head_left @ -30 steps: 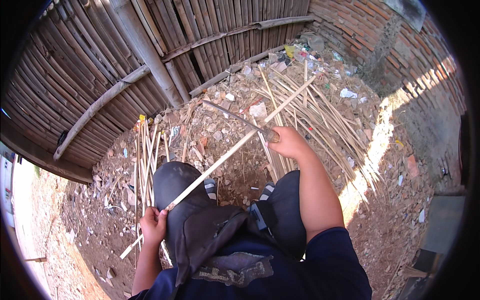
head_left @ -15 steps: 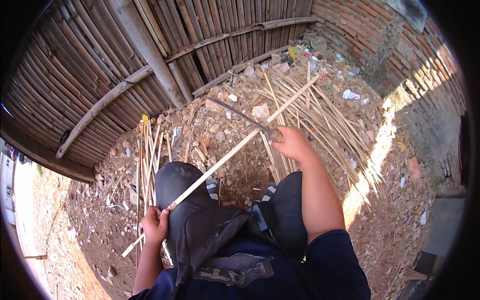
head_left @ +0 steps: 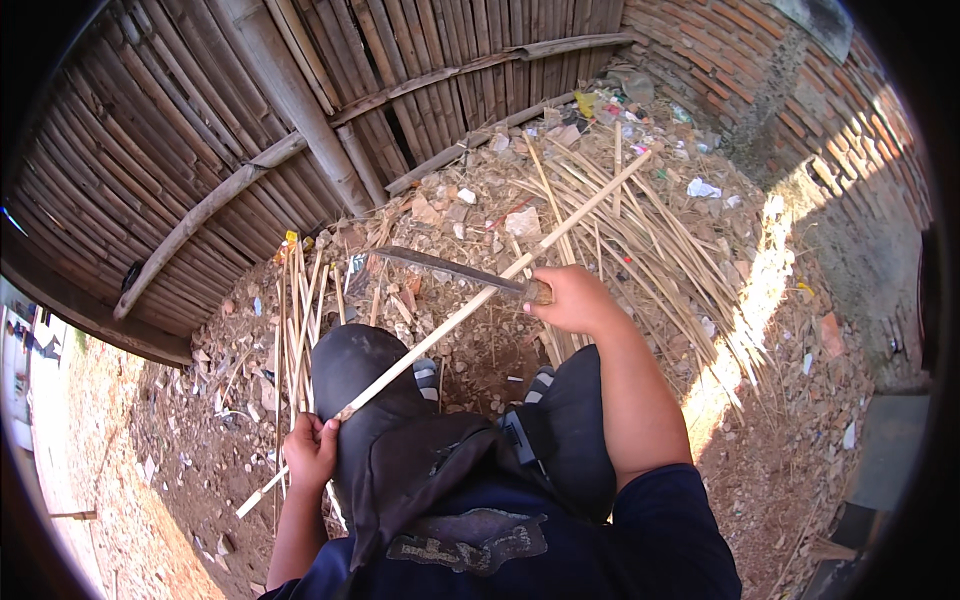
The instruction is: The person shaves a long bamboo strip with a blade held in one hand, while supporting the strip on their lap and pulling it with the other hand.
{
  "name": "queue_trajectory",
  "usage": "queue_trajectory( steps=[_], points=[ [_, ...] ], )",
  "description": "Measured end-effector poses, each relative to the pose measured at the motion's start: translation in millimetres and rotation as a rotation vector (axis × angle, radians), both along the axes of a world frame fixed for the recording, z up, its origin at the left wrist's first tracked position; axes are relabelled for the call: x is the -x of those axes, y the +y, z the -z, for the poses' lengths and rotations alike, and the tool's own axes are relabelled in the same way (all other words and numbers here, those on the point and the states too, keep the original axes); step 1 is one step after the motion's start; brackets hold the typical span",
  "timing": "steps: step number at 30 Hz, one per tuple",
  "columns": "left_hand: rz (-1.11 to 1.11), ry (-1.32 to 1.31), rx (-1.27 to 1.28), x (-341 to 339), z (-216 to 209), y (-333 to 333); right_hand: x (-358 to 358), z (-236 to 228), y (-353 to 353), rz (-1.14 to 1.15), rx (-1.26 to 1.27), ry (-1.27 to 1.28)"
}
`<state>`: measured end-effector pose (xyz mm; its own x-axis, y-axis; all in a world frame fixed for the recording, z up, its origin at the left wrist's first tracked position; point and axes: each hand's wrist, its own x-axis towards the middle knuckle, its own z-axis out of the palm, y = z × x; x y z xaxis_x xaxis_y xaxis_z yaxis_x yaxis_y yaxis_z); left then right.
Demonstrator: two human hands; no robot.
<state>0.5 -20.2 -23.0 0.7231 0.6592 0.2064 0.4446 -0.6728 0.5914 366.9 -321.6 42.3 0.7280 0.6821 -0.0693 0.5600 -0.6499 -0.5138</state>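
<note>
My left hand (head_left: 312, 450) is closed around the lower part of a long pale bamboo strip (head_left: 432, 337), beside my left knee. The strip slants up and away to the right, across my left thigh, its far end over a pile of strips. In my right hand (head_left: 568, 300) is a long-bladed knife (head_left: 445, 265), gripped by its short wooden handle. The dark blade points to the far left and crosses the strip at its middle, near the handle. Blade and strip look to be touching there.
Many bamboo strips (head_left: 670, 260) lie in a pile at the far right. Another bundle (head_left: 298, 320) stands by my left knee. Stones and litter cover the dirt ground (head_left: 440, 240). A bamboo wall (head_left: 230, 120) rises on the left, a brick wall (head_left: 700, 50) on the right.
The knife has come nearer to me along the strip, and its blade has swung flatter, its tip now lower and further left. The strip has shifted only slightly; my left hand stays put.
</note>
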Motion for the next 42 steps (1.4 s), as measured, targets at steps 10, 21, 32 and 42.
queue_trajectory(
  steps=[10,21,32,42],
  points=[
    [0.002,-0.012,0.023,-1.1,0.8,-0.3,-7.8,-7.1,-3.0,0.12,0.075,0.042],
    [0.006,-0.02,0.039,-1.5,1.6,0.7,-11.2,1.2,-5.7,0.037,0.001,0.024],
    [-0.023,0.064,0.106,-3.4,-8.5,-3.9,-8.1,-10.9,-5.3,0.112,0.118,0.05],
    [-0.011,0.004,0.038,-0.5,3.5,2.0,-2.5,-15.5,-2.5,0.093,0.087,0.076]
  ],
)
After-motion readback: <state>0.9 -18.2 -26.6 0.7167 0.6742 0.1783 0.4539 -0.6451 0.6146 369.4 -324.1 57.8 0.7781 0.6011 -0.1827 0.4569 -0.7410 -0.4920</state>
